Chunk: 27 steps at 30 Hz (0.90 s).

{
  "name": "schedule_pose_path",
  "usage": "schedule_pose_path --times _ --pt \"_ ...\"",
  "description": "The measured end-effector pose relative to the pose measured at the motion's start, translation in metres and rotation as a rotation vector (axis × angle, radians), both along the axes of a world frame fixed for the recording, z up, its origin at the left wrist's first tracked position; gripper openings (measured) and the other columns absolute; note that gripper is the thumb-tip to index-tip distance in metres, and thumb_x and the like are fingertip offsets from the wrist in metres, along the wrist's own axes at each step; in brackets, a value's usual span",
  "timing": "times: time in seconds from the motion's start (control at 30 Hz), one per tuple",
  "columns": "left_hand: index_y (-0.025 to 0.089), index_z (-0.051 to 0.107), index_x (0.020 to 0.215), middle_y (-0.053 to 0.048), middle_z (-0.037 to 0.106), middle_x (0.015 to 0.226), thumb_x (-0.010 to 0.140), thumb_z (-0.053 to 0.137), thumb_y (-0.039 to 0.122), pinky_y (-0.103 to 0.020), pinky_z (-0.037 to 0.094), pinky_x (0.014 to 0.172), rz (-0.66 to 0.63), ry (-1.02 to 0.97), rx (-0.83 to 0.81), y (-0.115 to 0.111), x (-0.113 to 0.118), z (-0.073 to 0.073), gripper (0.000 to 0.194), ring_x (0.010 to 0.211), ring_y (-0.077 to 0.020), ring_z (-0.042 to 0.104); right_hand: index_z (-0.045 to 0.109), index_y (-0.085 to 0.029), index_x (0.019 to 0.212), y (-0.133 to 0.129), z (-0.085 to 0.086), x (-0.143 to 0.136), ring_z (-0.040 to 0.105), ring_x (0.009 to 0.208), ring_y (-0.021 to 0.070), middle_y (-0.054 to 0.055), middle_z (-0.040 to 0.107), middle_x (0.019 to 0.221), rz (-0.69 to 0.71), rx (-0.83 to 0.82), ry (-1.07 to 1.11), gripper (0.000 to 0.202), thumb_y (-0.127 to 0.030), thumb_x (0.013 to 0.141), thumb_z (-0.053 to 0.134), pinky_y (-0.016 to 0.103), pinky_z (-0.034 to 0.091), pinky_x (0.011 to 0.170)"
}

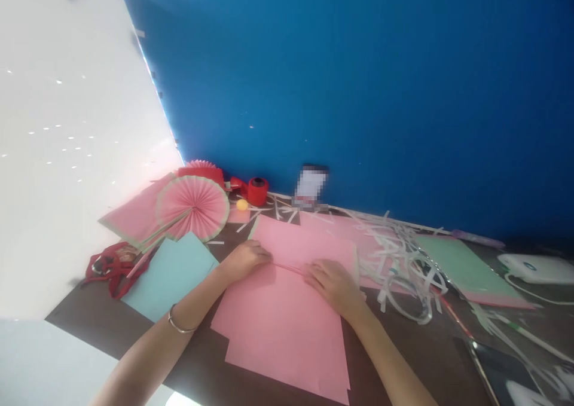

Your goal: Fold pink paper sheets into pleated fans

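In the head view, the pink paper [287, 328] lies on the brown table [92, 310], right in front of the person. It is more than one sheet, and the edges at the near end do not line up. A thin fold [287, 267] runs across the pink paper, between the two hands.

The left hand [247, 259] is on the left end of the fold. Its fingers are bent and touch the paper. The right hand [332, 281] is on the right end of the fold, with its fingers pointing in to the left hand. Both hands have their backs up. I cannot tell if they pinch the fold or just press on it. A bit of the fold shows between them, so the hands are apart.

The left arm comes up from the bottom left and has a shiny bangle [179, 322] on it. The right arm comes up from the bottom right. The two arms lean in to each other.

Blue paper [165, 277] is near the left arm, and a round pink fan [195, 205] sits behind it. A red roll [258, 192] is by the blue wall [341, 83]. Lots of white strips [392, 244] lie in a messy heap past the right hand.
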<state>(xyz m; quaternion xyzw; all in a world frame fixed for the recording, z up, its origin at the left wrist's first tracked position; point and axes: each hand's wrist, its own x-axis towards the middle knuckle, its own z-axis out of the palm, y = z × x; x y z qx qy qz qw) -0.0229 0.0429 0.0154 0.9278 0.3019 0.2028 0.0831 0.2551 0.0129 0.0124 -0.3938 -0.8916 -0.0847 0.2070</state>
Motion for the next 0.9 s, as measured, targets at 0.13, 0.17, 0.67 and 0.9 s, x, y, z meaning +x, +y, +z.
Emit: schedule_pose_path --times 0.13,0.17,0.67,0.9 --pt "0.017 0.064 0.097 -0.006 0.067 0.096 0.091 0.034 0.015 -0.029 0.04 0.075 -0.01 -0.017 -0.017 -0.0012 0.0006 0.0034 0.03 0.081 -0.0157 0.052 0.062 -0.018 0.093 -0.0039 -0.0008 0.0016 0.056 0.08 0.0184 0.007 0.063 0.084 0.088 -0.006 0.042 0.023 -0.02 0.09 0.039 0.034 0.044 0.075" --pt "0.017 0.064 0.096 -0.006 0.067 0.095 0.091 0.034 0.015 -0.029 0.04 0.074 0.002 -0.019 -0.021 -0.0015 0.0009 0.0032 0.03 0.08 -0.0157 0.051 0.062 -0.017 0.091 -0.004 -0.001 0.0015 0.056 0.079 0.0182 0.007 0.063 0.083 0.089 -0.011 0.057 0.024 -0.018 0.091 0.038 0.034 0.045 0.074" --pt "0.021 0.067 0.092 -0.003 0.067 0.099 0.086 0.044 0.013 -0.03 0.043 0.082 0.085 -0.122 -0.122 -0.0022 0.0041 -0.0037 0.025 0.09 -0.0151 0.056 0.064 -0.023 0.095 -0.0028 -0.0082 0.0046 0.057 0.087 0.02 0.007 0.062 0.091 0.05 -0.305 0.287 0.026 -0.019 0.088 0.04 0.039 0.049 0.078" --pt "0.019 0.063 0.097 -0.005 0.064 0.099 0.087 0.04 0.009 -0.03 0.043 0.079 0.066 0.008 0.019 -0.0051 0.0012 0.0002 0.027 0.089 -0.0159 0.054 0.063 -0.019 0.098 -0.0041 -0.0056 0.0034 0.055 0.088 0.02 0.009 0.061 0.092 0.113 -0.278 0.233 0.029 -0.012 0.086 0.039 0.038 0.049 0.08"
